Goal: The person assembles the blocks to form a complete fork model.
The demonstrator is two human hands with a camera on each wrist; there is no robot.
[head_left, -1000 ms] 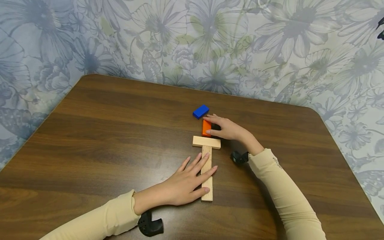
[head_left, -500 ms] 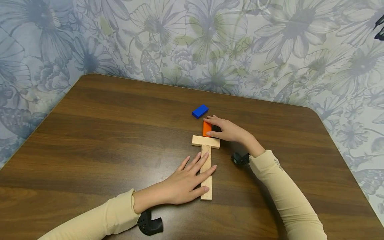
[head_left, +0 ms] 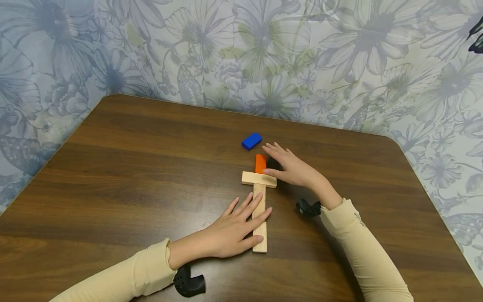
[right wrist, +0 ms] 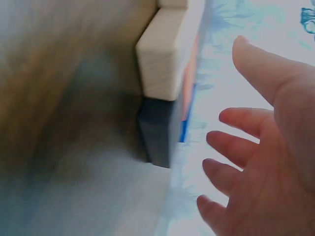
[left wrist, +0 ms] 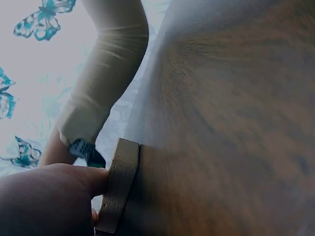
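My left hand (head_left: 230, 235) rests with spread, straight fingers across the pale wooden blocks (head_left: 260, 241) laid end to end as a stem. In the left wrist view, the thumb touches the side of a wooden block (left wrist: 118, 184). A wooden crossbar block (head_left: 250, 177) lies across the stem's far end. Beyond it, an orange block (head_left: 260, 163) touches or nearly touches the crossbar. A black block (right wrist: 160, 130) sits beside the orange one, partly hidden under my right hand (head_left: 296, 167) in the head view. That hand hovers with extended fingers and holds nothing.
A blue block (head_left: 251, 141) lies at an angle beyond the orange one. The brown wooden table (head_left: 151, 159) meets a floral-patterned wall (head_left: 264, 54) at its far edge. Black wrist cameras (head_left: 188, 283) hang under both sleeves.
My right hand has let go of the orange block and shifted right, its fingers straightening. The left hand has stayed where it was. The blocks look nearly unmoved.
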